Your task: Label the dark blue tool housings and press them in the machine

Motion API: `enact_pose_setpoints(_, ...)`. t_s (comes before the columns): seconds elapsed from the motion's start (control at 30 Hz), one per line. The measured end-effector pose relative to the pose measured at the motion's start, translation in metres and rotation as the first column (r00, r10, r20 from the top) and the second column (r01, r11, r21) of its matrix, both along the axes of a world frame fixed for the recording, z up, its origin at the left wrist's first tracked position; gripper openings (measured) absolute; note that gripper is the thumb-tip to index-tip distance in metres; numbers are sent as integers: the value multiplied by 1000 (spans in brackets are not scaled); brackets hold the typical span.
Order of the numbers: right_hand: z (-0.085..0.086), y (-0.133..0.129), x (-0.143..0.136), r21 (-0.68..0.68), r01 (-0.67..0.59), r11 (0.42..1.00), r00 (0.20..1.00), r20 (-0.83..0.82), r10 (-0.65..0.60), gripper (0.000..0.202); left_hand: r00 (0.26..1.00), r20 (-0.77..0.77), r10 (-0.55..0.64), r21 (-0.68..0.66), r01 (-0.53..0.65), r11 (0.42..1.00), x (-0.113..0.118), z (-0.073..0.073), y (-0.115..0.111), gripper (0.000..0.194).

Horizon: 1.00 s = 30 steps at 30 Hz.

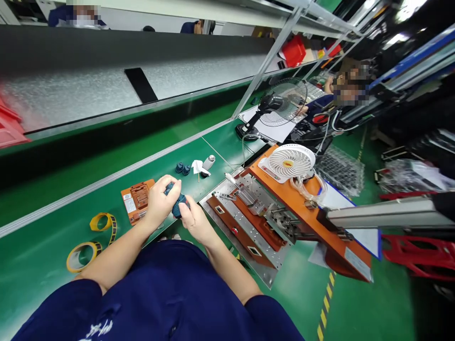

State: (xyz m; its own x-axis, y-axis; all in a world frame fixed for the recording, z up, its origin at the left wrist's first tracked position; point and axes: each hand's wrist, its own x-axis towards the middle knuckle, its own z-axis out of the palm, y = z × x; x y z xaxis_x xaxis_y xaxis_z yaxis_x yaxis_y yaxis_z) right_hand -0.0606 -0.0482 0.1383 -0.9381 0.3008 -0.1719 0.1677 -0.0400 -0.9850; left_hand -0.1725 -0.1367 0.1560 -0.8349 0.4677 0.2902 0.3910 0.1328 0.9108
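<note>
Both hands meet in front of my body around a dark teal moulded part (177, 206), whose exact kind I cannot make out. My left hand (160, 199) wraps its upper left end, fingers closed. From the lower right, my right hand (193, 218) grips the same part with its thumb on top. Just left of my left hand lies an orange fixture (137, 200) with a white label, partly covered by that hand. Beyond the hands stand two small dark teal parts (183, 168), close to a crumpled white tissue (197, 166) and a small silver-grey bottle (209, 162).
Two yellow tape rolls (82, 256) lie on the green bench at left. To the right stands an orange-and-metal press (249, 222) with a white fan (289, 162) on it. A black fan (261, 111) is farther back. A conveyor (95, 90) runs beyond; other people work there.
</note>
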Motion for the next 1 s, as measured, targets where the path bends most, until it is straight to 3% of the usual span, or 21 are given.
enact_pose_setpoints(0.1, 2, -6, -1, 118, 15, 993, 1000, -22, -12, 32, 999, 1, -37, 30, 37, 999, -4, -8, -3, 23)
enact_pose_setpoints(0.33, 5, -16, -2, -132, 72, 989, 983, -159, -93, 57, 956, 204, -211, 225, 164, 960, -16, -28, -9, 27)
enact_pose_setpoints(0.53, 0, -28, -2, -188, 182, 965, 977, -77, -199, 58, 892, 337, -300, 280, 210, 937, -19, -44, -10, 28)
enact_pose_setpoints(0.73, -9, -37, 5, -204, 296, 933, 950, -36, -309, 59, 857, 348, -381, 281, 292, 914, -18, -50, -4, 29)
enact_pose_setpoints(0.83, -10, -36, 8, -107, 350, 930, 932, -63, -358, 58, 829, 353, -434, 310, 334, 890, -18, -49, -2, 33)
enact_pose_setpoints(1.0, -3, -29, 14, 304, 421, 854, 907, -154, -392, 61, 673, 524, -522, 433, 317, 844, -18, -48, -6, 54)
